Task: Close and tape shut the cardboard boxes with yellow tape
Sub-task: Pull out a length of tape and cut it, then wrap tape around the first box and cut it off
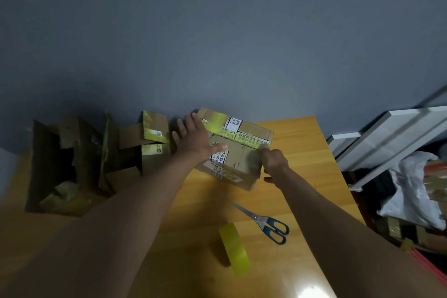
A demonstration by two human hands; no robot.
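left hand [196,139] flat, fingers spread, on cardboard box [238,159] top | right hand [274,163] curled, apparently pinching box's near-right edge | tape roll [234,245] nearer than both hands, scissors [264,222] beside it

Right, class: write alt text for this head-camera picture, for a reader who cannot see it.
Two bare hands hold a taped brown cardboard box on a yellow wooden table: left hand flat on top, right hand gripping its near corner. A yellow tape roll and blue-handled scissors lie nearer.

Brown cardboard box [238,152] with yellow, black-and-white striped tape; yellow tape roll [234,245]; blue-handled scissors [266,224]
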